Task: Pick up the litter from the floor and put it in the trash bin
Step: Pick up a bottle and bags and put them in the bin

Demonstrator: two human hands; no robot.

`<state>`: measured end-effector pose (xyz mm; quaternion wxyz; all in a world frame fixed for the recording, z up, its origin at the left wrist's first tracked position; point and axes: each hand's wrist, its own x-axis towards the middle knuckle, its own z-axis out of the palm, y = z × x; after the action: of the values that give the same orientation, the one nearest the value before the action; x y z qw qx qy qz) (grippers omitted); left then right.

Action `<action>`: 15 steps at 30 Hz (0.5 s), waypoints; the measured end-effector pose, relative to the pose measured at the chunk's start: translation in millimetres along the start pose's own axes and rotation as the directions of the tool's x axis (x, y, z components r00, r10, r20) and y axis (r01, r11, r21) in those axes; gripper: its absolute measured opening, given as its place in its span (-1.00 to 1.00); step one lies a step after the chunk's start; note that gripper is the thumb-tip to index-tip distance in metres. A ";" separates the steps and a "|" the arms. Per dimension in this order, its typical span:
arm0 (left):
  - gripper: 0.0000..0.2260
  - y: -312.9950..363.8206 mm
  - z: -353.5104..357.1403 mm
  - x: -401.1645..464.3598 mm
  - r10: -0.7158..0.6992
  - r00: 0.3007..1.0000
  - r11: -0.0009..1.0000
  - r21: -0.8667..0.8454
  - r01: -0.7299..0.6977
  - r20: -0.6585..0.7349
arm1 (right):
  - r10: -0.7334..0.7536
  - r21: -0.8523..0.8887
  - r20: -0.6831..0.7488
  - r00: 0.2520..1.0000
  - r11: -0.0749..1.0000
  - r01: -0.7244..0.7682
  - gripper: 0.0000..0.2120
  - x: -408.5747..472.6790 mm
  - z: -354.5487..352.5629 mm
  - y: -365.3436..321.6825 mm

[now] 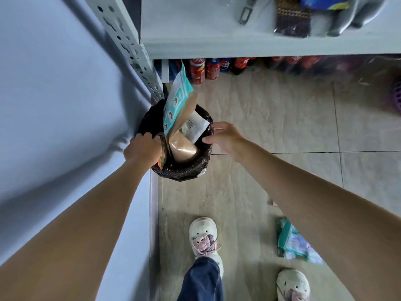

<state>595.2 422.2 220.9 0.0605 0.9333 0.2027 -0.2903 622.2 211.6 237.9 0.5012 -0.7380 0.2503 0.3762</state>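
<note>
Floor [271, 109]: pale beige tile, dark grout lines visible. Trash bin [180, 168] with black liner stands on it against the wall, just beside the shelf upright. Soda cans and bottles [213, 68] stand in a row on the floor under the lowest shelf [217, 44]. One teal-and-white wrapper [295, 242] lies flat on the tile, near the right shoe. Two white shoes [202, 233] planted on the floor. Purple basket [397, 96] at the right edge, partly cut off.
</note>
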 end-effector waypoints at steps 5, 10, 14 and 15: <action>-0.63 13.7 -14.8 -47.8 0.138 0.988 0.986 0.101 -0.131 -0.065 | -0.200 -0.459 -0.074 0.977 0.876 0.145 -0.41 -38.2 -53.3 37.0; -0.70 50.5 -27.4 -105.9 0.362 0.914 0.926 0.187 -0.329 -0.185 | -0.352 -0.773 -0.001 0.936 0.594 0.223 -0.45 -79.9 -106.5 75.5; -0.67 88.7 -28.3 -150.1 0.386 0.901 0.920 0.157 -0.360 -0.200 | -0.405 -0.834 0.059 0.912 0.483 0.268 -0.45 -113.9 -145.4 108.8; -0.65 98.5 -24.5 -162.8 0.376 0.904 0.924 0.153 -0.350 -0.202 | -0.412 -0.839 0.065 0.909 0.470 0.273 -0.44 -122.4 -155.8 117.6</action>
<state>526.6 282.3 332.9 0.0369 0.9836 0.0142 -0.1760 509.4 22.4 305.2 0.1352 -0.9458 -0.0760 0.2854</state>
